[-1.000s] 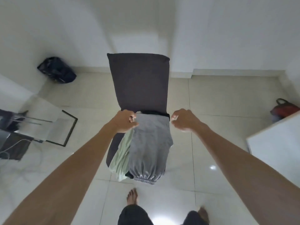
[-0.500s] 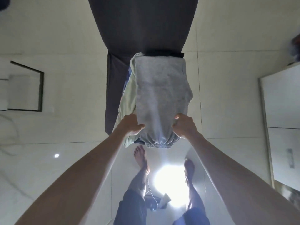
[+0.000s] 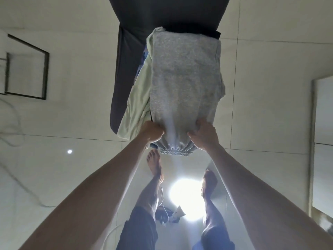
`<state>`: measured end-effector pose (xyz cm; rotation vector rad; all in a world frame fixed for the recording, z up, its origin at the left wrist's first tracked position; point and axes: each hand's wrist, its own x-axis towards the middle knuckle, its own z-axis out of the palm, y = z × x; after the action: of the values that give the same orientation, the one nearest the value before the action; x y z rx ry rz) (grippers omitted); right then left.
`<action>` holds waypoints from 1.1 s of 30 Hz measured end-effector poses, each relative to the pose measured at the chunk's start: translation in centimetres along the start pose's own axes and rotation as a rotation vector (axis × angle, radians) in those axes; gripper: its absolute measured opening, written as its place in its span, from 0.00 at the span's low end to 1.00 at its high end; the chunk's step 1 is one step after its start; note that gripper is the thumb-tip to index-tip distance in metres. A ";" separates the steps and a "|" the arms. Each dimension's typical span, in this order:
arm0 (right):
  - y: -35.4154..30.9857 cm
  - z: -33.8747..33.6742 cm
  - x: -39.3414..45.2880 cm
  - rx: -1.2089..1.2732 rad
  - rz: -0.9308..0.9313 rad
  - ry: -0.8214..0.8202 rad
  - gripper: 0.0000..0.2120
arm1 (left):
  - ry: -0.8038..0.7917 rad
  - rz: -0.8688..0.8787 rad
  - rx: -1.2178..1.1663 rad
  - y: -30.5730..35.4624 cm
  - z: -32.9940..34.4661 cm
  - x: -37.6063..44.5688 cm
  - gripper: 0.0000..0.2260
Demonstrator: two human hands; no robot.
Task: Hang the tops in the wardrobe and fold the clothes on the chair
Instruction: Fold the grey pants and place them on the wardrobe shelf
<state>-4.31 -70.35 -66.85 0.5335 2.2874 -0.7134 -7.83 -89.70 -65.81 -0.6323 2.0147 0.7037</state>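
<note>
A grey garment (image 3: 183, 82) with an elastic hem lies on top of a pile on the dark chair (image 3: 124, 73). Under it a pale green garment (image 3: 137, 103) hangs off the left side, and a bit of blue cloth shows beside it. My left hand (image 3: 152, 131) grips the grey garment's near left edge just above the hem. At the near right edge my right hand (image 3: 203, 135) holds the same garment, fingers curled into the cloth. The chair's back (image 3: 167, 11) fills the top of the view.
A dark-framed panel (image 3: 27, 65) stands on the tiled floor at the left, with a cable trailing near it. A white cabinet (image 3: 322, 141) runs along the right edge. My bare feet stand just below the chair, beside a bright light reflection on the floor.
Both hands moved from the garment's far end by the chair back to its near hem and took hold there. My view tilted down and came closer to the chair.
</note>
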 end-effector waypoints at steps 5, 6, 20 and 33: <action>0.7 -0.4 -0.5 0.022 -0.046 -0.025 0.18 | -0.162 -0.102 -0.160 0.3 1.2 -1.6 0.16; 0.9 -0.4 -0.6 0.025 -0.054 -0.032 0.19 | -0.214 -0.080 -0.124 0.3 1.4 -1.8 0.12; 0.2 -8.4 -8.5 0.285 -0.388 -0.324 0.54 | -0.139 0.121 -0.923 8.4 -1.2 -13.2 0.09; -11.1 -26.9 -26.0 0.326 -0.650 0.296 0.07 | -0.027 0.586 -1.241 15.9 -14.4 -38.8 0.09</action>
<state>-5.29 -66.73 -27.97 0.0130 2.6562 -1.4163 -8.10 -81.98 -22.18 -0.6602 1.5377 2.3464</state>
